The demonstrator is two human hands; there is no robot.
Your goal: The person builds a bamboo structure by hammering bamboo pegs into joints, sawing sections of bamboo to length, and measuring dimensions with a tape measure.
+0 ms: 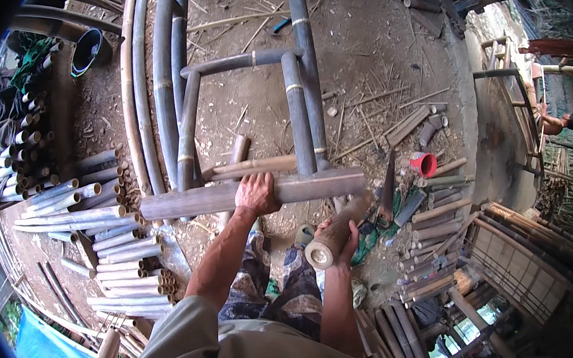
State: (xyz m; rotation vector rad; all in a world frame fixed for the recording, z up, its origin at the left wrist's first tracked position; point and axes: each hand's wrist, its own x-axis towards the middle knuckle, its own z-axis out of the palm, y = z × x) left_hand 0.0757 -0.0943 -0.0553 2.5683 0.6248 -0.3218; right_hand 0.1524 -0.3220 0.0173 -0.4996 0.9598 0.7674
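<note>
My left hand (257, 193) is closed over the middle of a flat wooden board (193, 199), which lies crosswise over the near ends of a bamboo frame (243, 62). In my right hand (345, 249) is a thick, round piece of wood (330, 245), shaped like a club or mallet. Its pale cut end points toward me, while its far end is blurred close to the board's right end. The frame's joints with the board are partly hidden beneath it.
Stacks of cut bamboo (131, 260) fill the near left, with more bamboo lengths (435, 226) at right. Long poles (161, 75) run along the left. A red bucket (423, 165) and a dark bucket (87, 53) stand on the littered ground. Another person (554, 125) is far right.
</note>
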